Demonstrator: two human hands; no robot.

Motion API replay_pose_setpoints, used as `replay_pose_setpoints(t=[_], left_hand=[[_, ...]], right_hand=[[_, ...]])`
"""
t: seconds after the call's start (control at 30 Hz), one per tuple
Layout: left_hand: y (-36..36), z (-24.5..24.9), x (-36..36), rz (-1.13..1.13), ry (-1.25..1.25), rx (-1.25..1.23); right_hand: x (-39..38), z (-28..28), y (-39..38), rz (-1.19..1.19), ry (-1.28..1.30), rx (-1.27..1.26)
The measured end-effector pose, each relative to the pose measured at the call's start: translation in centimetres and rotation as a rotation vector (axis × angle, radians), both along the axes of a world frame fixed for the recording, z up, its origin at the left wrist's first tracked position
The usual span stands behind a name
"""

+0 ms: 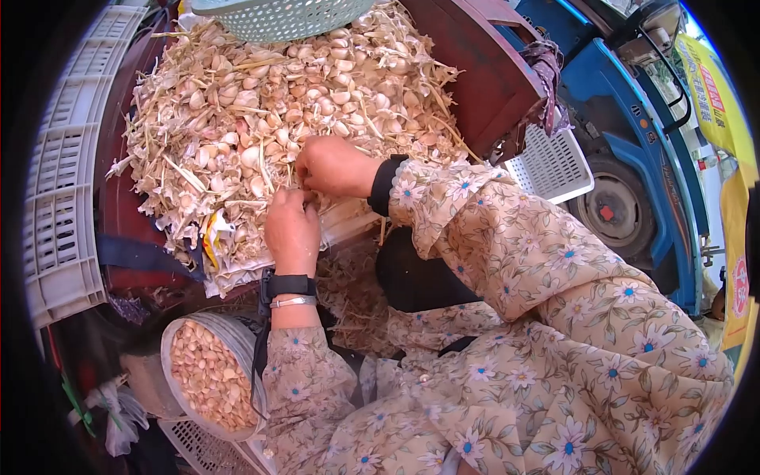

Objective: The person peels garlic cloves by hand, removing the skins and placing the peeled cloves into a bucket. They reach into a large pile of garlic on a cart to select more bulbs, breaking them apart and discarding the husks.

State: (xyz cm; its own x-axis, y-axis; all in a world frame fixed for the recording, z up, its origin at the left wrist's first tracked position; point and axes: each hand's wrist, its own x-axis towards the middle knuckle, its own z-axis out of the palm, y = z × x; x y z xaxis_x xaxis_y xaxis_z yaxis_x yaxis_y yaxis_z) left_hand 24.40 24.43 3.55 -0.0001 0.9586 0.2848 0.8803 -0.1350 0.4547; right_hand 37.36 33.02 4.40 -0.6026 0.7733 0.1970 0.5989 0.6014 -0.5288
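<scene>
A big heap of garlic cloves (237,150), mixed with dry skins and stalks, spreads out in front of me. At its near edge my left hand (291,226) and my right hand (336,165) come together, fingertips almost touching. Both hands are closed with bent fingers. Whatever they pinch is too small or too hidden to make out. Below and left of my left wrist stands a white bucket (168,356) with many loose garlic cloves (207,372) in it.
A green plastic basket (285,20) rests on the heap's far side. White crates (63,182) line the left, and another white crate (554,162) stands at right, before a blue vehicle (657,182). A dark red panel (483,71) borders the heap.
</scene>
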Motion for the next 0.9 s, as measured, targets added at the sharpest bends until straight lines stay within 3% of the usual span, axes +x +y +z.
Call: replay_pose_setpoints(t=[0.07, 0.3, 0.5, 0.57, 0.6, 0.67, 0.73, 0.77, 0.83, 0.9], left_hand=[[-0.7, 0.0, -0.1, -0.019, -0.009, 0.045], [-1.8, 0.8, -0.6, -0.037, -0.072, -0.052], [-2.0, 1.4, -1.3, 0.041, -0.039, -0.188], [-2.0, 2.3, -1.2, 0.085, -0.011, -0.267], [-1.9, 2.4, -1.1, 0.093, -0.026, -0.257], [-1.5, 2.5, -0.9, 0.098, -0.053, -0.239], [-0.7, 1.5, -0.6, 0.028, -0.093, -0.067], [-0.4, 1.1, -0.4, -0.006, -0.114, 0.02], [0.1, 1.2, 0.8, -0.019, -0.028, 0.005], [0.3, 1.2, 1.7, -0.001, 0.072, -0.054]], right_hand=[[-0.1, -0.3, -0.5, -0.007, -0.087, 0.149], [-1.7, 1.0, -0.1, 0.105, -0.407, 0.096], [0.0, 1.6, 0.2, 0.093, -0.213, 0.068], [2.8, 3.0, 0.0, 0.052, 0.091, -0.102], [4.5, 5.6, -1.3, -0.003, 0.192, -0.39], [8.1, 8.2, -3.7, -0.046, 0.187, -0.518], [12.4, 9.1, -6.1, -0.009, 0.048, -0.527], [13.9, 10.0, -7.6, -0.06, -0.043, -0.652], [18.1, 7.4, -9.5, 0.053, -0.241, -0.419], [19.1, 6.7, -11.5, -0.055, -0.242, -0.312]])
